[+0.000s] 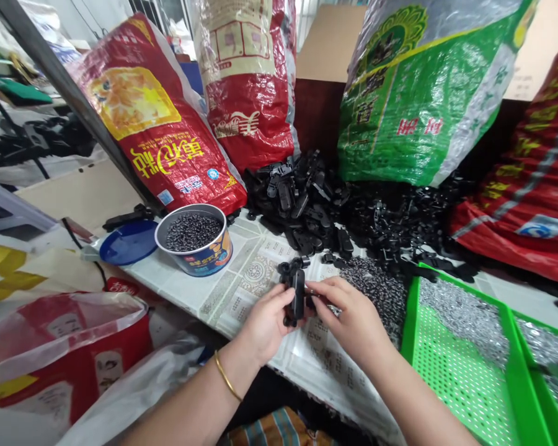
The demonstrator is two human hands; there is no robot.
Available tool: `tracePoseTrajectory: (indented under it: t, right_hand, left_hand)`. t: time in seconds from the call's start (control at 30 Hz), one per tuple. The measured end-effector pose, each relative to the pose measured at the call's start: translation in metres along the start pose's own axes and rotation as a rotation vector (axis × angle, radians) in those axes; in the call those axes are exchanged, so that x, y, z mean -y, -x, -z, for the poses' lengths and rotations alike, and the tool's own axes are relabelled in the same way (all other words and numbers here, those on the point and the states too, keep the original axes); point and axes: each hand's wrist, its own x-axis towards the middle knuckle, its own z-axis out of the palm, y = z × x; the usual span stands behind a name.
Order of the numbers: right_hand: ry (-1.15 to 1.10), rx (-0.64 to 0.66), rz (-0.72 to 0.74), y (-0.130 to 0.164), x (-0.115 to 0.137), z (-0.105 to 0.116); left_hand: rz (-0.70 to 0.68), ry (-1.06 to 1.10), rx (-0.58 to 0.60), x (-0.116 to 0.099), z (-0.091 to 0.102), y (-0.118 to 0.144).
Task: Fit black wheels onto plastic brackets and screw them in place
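Paper-covered table [242, 279]: both hands hold a black plastic clip [298, 296], left hand [265, 325], right hand [353, 319] seemingly pinching; clip heap [307, 198] behind it, green tray [465, 353] crowding right

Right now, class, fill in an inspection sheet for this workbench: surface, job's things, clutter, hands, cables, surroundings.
Surface: printed paper sheet covers the table.
Job's things: black plastic clip held upright; heap of black plastic parts behind.
Clutter: round tin of small dark pellets, blue plastic lid, green perforated tray of silvery bits.
Hands: left hand grips the clip; right hand fingers touch its side.
Cables: nothing seen.
Surroundings: red printed sack, green printed sack.
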Motion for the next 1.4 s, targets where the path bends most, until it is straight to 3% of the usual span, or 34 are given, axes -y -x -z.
tracePoseTrajectory:
  t: [0.2,0.3,0.63,0.73,0.93,1.07,1.3,1.4]
  right_hand:
    - [-0.280,-0.073,-0.229,0.011,-0.008,-0.011]
    - [-0.479,-0.095,-0.254,0.018,-0.007,-0.009]
    - [-0.570,-0.144,-0.483,0.028,-0.002,-0.009]
    - [-0.486,-0.173,-0.405,0.029,0.000,-0.005]
    - [-0.149,-0.176,-0.089,0.028,0.006,0.005]
    - [-0.096,-0.192,-0.069,0.030,0.008,0.005]
    - [0.123,-0.008,0.111,0.033,0.003,0.016]
    - [0.201,-0.014,0.185,0.032,-0.001,0.020]
  left_hand:
    - [0.022,0.076,-0.021,0.008,-0.010,-0.004]
    - [0.045,0.110,-0.021,0.005,-0.011,-0.004]
    - [0.091,0.134,0.021,0.009,-0.015,0.002]
    - [0.067,0.064,0.039,0.009,-0.018,0.007]
    - [0.013,-0.078,0.037,0.010,-0.021,0.014]
    - [0.076,-0.081,0.090,0.010,-0.018,0.016]
    - [0.112,-0.093,0.047,0.009,-0.017,0.018]
    - [0.087,-0.145,0.024,0.013,-0.020,0.020]
